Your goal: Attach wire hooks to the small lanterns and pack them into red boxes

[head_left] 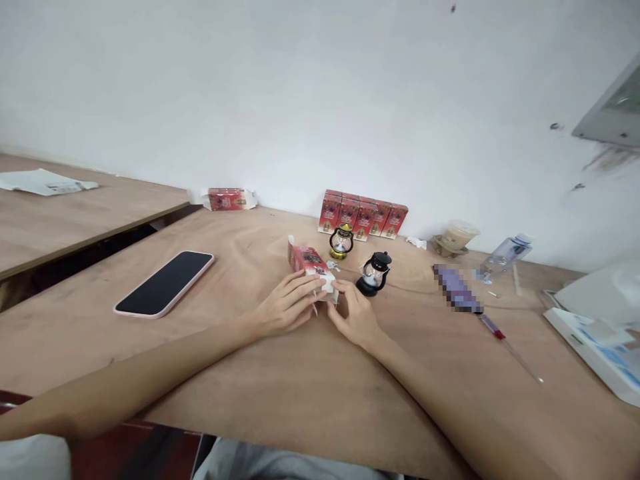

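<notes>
A small red printed cardboard box lies on the table in front of me, its flaps open at both ends. My left hand is closed around its near left side. With thumb and fingers, my right hand pinches the white flaps at the near end. Just beyond the box stands a small gold and black lantern. A black lantern stands upright, close to my right hand. The inside of the box is hidden from me.
Several red boxes stand against the wall, and another red box lies at the back left. A phone rests on the left. To the right are a drink cup, a plastic bottle and a screwdriver.
</notes>
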`<state>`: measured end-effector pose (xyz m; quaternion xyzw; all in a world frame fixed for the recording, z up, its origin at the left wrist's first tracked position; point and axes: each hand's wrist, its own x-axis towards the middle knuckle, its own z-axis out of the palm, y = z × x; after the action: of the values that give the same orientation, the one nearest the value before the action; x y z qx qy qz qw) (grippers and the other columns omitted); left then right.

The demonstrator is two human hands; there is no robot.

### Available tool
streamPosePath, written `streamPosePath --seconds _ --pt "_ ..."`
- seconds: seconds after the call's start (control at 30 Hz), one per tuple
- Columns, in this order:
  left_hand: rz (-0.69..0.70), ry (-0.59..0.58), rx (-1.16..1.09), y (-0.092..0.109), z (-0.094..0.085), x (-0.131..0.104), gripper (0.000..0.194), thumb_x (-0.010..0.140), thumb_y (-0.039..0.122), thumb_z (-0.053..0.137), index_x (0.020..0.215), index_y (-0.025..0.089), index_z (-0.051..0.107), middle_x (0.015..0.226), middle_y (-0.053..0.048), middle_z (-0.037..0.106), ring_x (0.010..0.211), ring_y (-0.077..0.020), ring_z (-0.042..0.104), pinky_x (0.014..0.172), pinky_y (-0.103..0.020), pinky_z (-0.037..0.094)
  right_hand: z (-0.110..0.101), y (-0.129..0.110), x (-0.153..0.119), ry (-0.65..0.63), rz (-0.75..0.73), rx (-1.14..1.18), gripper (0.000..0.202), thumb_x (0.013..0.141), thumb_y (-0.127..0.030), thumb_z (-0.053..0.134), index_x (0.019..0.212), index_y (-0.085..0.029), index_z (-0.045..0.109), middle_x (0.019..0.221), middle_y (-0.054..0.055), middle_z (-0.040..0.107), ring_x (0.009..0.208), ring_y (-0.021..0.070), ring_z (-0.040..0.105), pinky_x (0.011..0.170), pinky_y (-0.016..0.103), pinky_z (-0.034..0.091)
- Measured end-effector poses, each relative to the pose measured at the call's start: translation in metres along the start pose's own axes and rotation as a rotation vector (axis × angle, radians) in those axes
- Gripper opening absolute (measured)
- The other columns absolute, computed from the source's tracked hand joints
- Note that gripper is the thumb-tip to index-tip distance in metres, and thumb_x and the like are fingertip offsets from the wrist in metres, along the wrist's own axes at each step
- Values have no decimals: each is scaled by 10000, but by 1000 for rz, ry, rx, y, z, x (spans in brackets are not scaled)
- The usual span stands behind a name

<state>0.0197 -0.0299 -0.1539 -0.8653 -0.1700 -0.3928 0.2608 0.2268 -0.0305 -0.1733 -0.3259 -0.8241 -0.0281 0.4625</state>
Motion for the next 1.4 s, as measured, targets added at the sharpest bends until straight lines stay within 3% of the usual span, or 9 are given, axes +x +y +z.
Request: streamPosePath --seconds 0.2,0.33,0.5,0.63,0.77,0.87,1.0,1.13,1.4 --pt "58 3 -1 5 1 7 404 868 145 514 1263 89 448 1145 -170 627 1206 -259 518 928 -424 532 -5 -3 3 155 7 50 306 780 -126 533 1077 -184 488 1140 140 561 1088 230 569 894 391 499" --pt "27 23 5 3 -2 6 472 859 141 533 1310 86 405 1181 -193 601 1246 -282 479 938 -450 528 -8 -5 3 195 -57 -53 190 781 -127 530 951 -202 569 1179 132 518 1111 249 539 901 425 479" --pt "50 13 25 -2 -7 5 461 856 171 558 1293 99 432 1181 -179 613 1281 -287 440 967 -481 502 -6 -6 1 95 -160 -223 195 776 -120 523 913 -208 631 1298 127 483 1169 268 490 977 488 401" --pt "91 10 45 -1 -7 5 360 872 207 544 1216 107 500 1183 -163 624 1298 -276 423 984 -477 484 -6 -5 1 50 -189 -253 256 785 -82 462 952 -174 632 1321 160 488 1163 267 508 964 462 424" --pt "145 -3 102 0 -5 2 294 866 212 555 1158 187 533 1252 -136 601 1277 -263 455 1005 -518 437 -8 -4 1 49 -153 -125 423 818 -43 361 1189 -151 534 1257 152 551 1134 220 553 927 368 487" --pt "192 15 101 -1 -3 0 295 848 202 577 1137 195 515 1258 -132 601 1278 -270 456 1020 -562 388 -9 -4 2 54 -106 -16 411 836 -43 368 1194 -180 516 1186 126 580 1108 193 575 917 319 506" --pt "194 21 129 -1 -3 2 324 819 223 609 1123 167 511 1218 -125 631 1291 -264 442 1065 -573 315 -9 -5 4 -8 -120 58 417 813 -84 457 1217 -187 468 1204 131 554 1141 214 549 961 354 487" --pt "134 -29 194 -3 -5 3 351 815 284 610 1155 250 528 1244 -78 621 1280 -254 459 1086 -562 267 -9 -4 3 -86 -135 108 472 771 -65 469 1227 -173 417 1265 156 500 1213 234 485 1008 402 446" --pt "162 -116 231 -12 -10 4 452 850 450 552 1259 269 488 1244 -89 617 1182 -222 545 1032 -436 347 -8 -1 1 -98 -121 147 425 797 -132 507 1203 -170 389 1249 171 482 1209 251 474 984 421 447"
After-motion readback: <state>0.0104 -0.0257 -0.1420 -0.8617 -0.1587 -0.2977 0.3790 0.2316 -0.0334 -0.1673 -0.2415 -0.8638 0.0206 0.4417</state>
